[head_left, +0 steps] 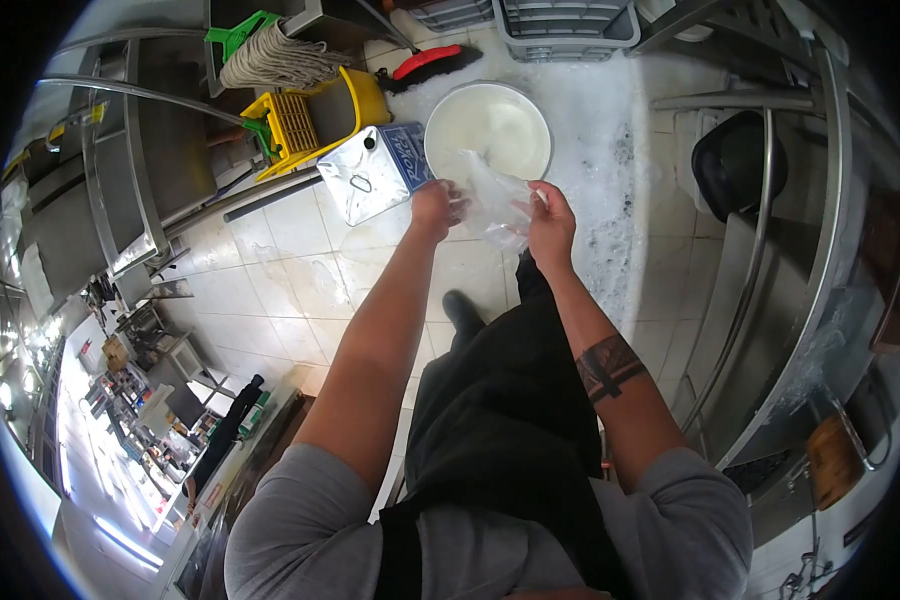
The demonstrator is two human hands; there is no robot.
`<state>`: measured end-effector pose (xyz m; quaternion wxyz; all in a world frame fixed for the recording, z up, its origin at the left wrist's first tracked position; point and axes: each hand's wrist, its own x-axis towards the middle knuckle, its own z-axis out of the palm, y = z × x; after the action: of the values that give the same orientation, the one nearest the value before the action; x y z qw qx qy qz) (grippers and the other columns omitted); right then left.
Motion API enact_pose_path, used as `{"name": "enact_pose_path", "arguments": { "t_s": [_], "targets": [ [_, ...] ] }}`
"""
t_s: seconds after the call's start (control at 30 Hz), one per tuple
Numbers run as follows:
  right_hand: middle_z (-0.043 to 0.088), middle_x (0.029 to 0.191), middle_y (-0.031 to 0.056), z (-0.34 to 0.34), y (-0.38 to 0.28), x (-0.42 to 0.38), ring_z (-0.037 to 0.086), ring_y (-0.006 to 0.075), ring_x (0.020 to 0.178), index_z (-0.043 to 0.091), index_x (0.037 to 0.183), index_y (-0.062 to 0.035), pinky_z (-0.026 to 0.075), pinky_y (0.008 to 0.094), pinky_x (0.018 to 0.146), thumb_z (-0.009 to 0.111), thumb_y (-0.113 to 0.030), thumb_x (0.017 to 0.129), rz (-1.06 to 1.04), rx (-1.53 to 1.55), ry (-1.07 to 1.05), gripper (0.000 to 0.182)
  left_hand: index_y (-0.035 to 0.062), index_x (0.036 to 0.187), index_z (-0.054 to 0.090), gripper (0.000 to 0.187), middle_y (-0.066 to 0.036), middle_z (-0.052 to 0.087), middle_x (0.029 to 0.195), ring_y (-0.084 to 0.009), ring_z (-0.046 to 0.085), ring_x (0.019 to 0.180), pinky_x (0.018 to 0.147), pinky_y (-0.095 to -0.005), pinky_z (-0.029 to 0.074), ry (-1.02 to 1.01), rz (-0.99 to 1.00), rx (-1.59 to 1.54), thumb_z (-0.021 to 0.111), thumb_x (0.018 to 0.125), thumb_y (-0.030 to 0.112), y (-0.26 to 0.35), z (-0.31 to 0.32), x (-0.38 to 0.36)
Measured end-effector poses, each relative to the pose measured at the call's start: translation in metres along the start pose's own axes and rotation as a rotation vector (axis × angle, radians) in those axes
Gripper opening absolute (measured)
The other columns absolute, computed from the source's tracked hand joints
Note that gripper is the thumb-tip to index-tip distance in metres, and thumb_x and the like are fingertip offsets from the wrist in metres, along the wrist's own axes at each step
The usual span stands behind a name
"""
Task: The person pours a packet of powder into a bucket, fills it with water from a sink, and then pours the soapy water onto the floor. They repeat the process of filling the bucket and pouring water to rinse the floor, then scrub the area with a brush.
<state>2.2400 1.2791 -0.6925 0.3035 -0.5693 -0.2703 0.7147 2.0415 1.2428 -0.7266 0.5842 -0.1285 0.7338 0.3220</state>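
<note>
One plastic bag (495, 203), clamped in the fingers of left hand (434, 210) and right hand (552, 228), handles best under light tension.

A thin, see-through plastic bag (495, 205), crumpled and cloudy white in its folds, spans the gap between 2 bare hands, pinched by the fingertips of the right hand (550, 225) and meeting the fingers of the left hand (437, 208). Its loose lower part droops between the 2 grips, while its upper part reaches over the near rim of a round, pale bucket (487, 125), which stands upright on the floor just beyond the hands, wide open and holding a cloudy, whitish liquid.
</note>
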Motion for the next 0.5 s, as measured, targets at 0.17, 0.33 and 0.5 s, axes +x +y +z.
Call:
{"name": "enact_pose_path", "arguments": {
  "t_s": [0.17,0.33,0.5],
  "targets": [
    [0.057,0.115,0.0102,-0.011,0.006,0.005,0.068,0.0252,0.100,0.056,0.118,-0.0071,0.063,0.0364,0.064,0.044,-0.008,0.102,0.025,0.002,0.005,0.020,0.0072,0.118,0.051,0.022,-0.011,0.059,0.112,-0.0271,0.065,0.101,0.077,-0.0423,0.050,0.002,-0.007,0.026,0.043,0.099,0.016,0.002,0.002,-0.004],
    [0.057,0.110,0.0093,-0.021,0.017,0.009,0.068,0.0243,0.097,0.056,0.119,-0.0079,0.063,0.0371,0.064,0.045,-0.009,0.102,0.014,-0.026,0.026,0.020,0.0073,0.117,0.051,0.021,-0.011,0.059,0.111,-0.0274,0.066,0.100,0.075,-0.0418,0.051,0.008,-0.011,0.053,0.044,0.099,0.016,0.004,0.008,-0.008],
    [0.058,0.109,0.0088,-0.037,0.039,0.018,0.068,0.0229,0.095,0.057,0.119,-0.0081,0.062,0.0357,0.065,0.046,-0.009,0.102,-0.015,-0.081,0.065,0.021,0.0077,0.113,0.052,0.020,-0.009,0.059,0.103,-0.0258,0.068,0.089,0.065,-0.0385,0.051,0.012,0.011,0.064,0.042,0.098,0.015,0.006,0.013,-0.005]
  ]
}}
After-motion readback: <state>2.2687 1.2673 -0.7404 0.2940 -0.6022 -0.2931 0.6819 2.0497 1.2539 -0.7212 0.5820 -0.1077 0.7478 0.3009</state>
